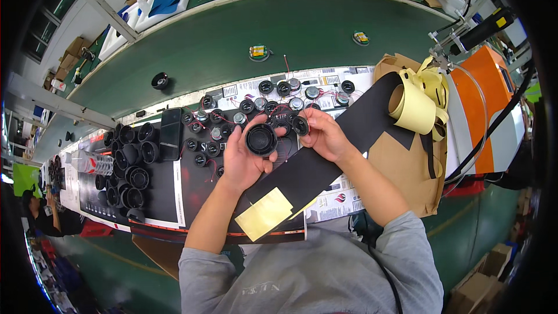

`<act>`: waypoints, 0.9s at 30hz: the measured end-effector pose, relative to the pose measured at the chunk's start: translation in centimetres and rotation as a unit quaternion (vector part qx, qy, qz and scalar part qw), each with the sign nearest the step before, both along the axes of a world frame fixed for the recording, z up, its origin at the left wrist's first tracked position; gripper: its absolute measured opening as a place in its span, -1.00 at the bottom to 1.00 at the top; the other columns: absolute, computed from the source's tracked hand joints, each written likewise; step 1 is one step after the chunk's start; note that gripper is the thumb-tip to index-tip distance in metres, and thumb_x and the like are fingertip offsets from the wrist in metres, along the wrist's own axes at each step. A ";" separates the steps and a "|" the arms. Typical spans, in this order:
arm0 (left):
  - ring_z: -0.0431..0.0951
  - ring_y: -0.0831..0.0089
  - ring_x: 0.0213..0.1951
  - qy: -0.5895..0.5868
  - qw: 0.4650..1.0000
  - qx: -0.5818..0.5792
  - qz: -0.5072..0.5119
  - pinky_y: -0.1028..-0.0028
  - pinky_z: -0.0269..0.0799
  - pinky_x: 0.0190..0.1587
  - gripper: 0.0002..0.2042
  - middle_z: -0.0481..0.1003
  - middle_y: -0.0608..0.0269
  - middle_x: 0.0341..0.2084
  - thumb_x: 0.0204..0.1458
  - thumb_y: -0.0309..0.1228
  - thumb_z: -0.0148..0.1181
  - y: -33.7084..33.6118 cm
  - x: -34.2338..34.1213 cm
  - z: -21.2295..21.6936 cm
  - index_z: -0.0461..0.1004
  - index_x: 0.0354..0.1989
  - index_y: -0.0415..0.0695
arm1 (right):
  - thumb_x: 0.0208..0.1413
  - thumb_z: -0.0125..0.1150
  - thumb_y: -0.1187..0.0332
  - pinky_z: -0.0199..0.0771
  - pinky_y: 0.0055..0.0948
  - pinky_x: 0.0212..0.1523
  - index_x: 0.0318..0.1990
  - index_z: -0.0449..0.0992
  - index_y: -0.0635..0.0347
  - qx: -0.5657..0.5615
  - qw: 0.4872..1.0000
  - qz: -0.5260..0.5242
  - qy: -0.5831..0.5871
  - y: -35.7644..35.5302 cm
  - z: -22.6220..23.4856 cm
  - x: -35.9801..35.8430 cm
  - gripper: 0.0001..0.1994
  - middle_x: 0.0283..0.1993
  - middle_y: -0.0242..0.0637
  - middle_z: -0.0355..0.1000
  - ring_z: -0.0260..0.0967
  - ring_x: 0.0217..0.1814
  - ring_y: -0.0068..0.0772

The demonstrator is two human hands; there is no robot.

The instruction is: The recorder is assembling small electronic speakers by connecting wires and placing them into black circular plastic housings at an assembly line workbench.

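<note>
Left hand [239, 161] is half-curled around a black cup [261, 139], right hand [326, 136] pinches a small black disc [300, 126] just beside it, so imo keep both steady, clear of the red wires [286, 64] beyond.

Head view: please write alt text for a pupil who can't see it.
A person's left hand holds a round black cup while the right hand holds a smaller round black part close to it. Ahead lie small round parts with red wires; to the left, black cups, a phone and a clear bottle; to the right, a yellow roll.
</note>
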State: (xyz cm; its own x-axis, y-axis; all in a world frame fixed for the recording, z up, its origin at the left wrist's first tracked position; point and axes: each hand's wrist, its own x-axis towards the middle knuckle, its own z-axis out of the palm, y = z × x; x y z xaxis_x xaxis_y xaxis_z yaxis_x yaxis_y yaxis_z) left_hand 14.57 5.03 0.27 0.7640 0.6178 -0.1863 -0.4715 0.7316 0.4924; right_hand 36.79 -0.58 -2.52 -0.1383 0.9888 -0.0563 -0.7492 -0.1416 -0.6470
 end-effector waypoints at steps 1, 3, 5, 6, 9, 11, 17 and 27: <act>0.54 0.27 -0.40 -0.009 1.000 0.009 -0.010 0.43 0.49 -0.53 -0.52 0.43 -0.14 0.01 0.31 0.00 -0.36 0.3 -0.2 -1.3 0.23 0.22 -0.02 | 0.21 0.09 0.35 0.35 -0.61 -0.39 -0.13 0.46 0.22 0.009 1.000 -0.006 -0.017 0.0 0.1 -0.1 -0.83 -0.38 -0.43 0.41 0.33 -0.45 -0.62; 0.54 0.25 -0.35 -0.026 0.999 0.026 -0.031 0.39 0.55 -0.48 -0.51 0.41 -0.12 0.03 0.29 0.00 -0.33 0.7 -0.1 -2.7 0.22 0.23 -0.02 | 0.17 0.15 0.40 0.39 -0.61 -0.36 -0.11 0.46 0.25 0.024 0.998 -0.021 -0.050 -0.2 0.3 -0.2 -0.82 -0.36 -0.42 0.43 0.37 -0.43 -0.62; 0.56 0.22 -0.33 0.027 1.000 0.011 0.010 0.37 0.55 -0.44 -0.51 0.46 -0.07 -0.05 0.31 0.00 -0.36 -0.4 0.5 -2.0 0.23 0.21 -0.05 | 0.12 0.21 0.48 0.41 -0.62 -0.35 -0.09 0.45 0.28 0.077 0.974 -0.083 -0.194 -0.7 0.7 -1.2 -0.79 -0.36 -0.43 0.44 0.39 -0.42 -0.62; 0.56 0.21 -0.33 0.040 0.999 0.005 0.014 0.37 0.54 -0.43 -0.51 0.47 -0.06 -0.07 0.32 -0.01 -0.37 -0.7 0.7 -1.4 0.23 0.21 -0.06 | 0.09 0.25 0.51 0.41 -0.63 -0.34 -0.08 0.45 0.29 0.102 0.953 -0.112 -0.264 -1.1 1.1 -1.9 -0.76 -0.35 -0.43 0.44 0.41 -0.42 -0.62; 0.56 0.31 -0.43 0.104 0.994 -0.005 0.015 0.49 0.42 -0.56 -0.47 0.52 0.05 -0.26 0.31 0.05 -0.41 -1.1 1.4 -0.4 0.28 0.15 -0.11 | -0.09 0.39 0.52 0.37 -0.65 -0.46 -0.19 0.51 0.30 0.235 0.801 -0.206 -0.511 -1.5 2.6 -3.2 -0.73 -0.41 -0.40 0.43 0.39 -0.48 -0.66; 0.54 0.39 -0.50 0.070 0.996 0.043 -0.033 0.56 0.34 -0.63 -0.45 0.52 0.11 -0.33 0.31 0.07 -0.43 -0.5 0.2 -3.2 0.31 0.11 -0.11 | -0.15 0.42 0.47 0.39 -0.58 -0.52 -0.23 0.52 0.28 0.244 0.769 -0.219 -0.548 -1.9 2.9 -4.1 -0.72 -0.44 -0.34 0.42 0.39 -0.52 -0.58; 0.52 0.47 -0.49 0.105 0.992 0.067 0.025 0.59 0.32 -0.64 -0.45 0.53 0.14 -0.31 0.30 0.09 -0.44 -1.2 0.7 -2.2 0.30 0.09 -0.10 | -0.14 0.37 0.42 0.44 -0.46 -0.56 -0.26 0.51 0.22 0.289 0.696 -0.253 -0.607 -2.5 2.5 -5.1 -0.75 -0.44 -0.32 0.44 0.44 -0.54 -0.39; 0.59 0.21 -0.15 0.083 0.996 -0.007 0.041 0.28 0.58 -0.06 -0.51 0.46 -0.12 -0.01 0.32 0.00 -0.36 -1.1 1.3 -2.2 0.31 0.12 -0.12 | -0.13 0.42 0.31 0.43 -0.46 -0.57 -0.32 0.49 0.18 0.304 0.637 -0.328 -0.628 -2.0 1.3 -5.2 -0.74 -0.38 -0.29 0.47 0.45 -0.51 -0.38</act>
State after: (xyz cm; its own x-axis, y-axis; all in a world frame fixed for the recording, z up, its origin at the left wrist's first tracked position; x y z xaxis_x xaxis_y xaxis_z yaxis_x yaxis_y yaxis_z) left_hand 15.83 3.91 -1.94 0.6683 0.6737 -0.3156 -0.4434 0.7013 0.5582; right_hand 31.61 -2.53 -1.26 0.0930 0.7025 0.7056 0.6450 0.4974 -0.5802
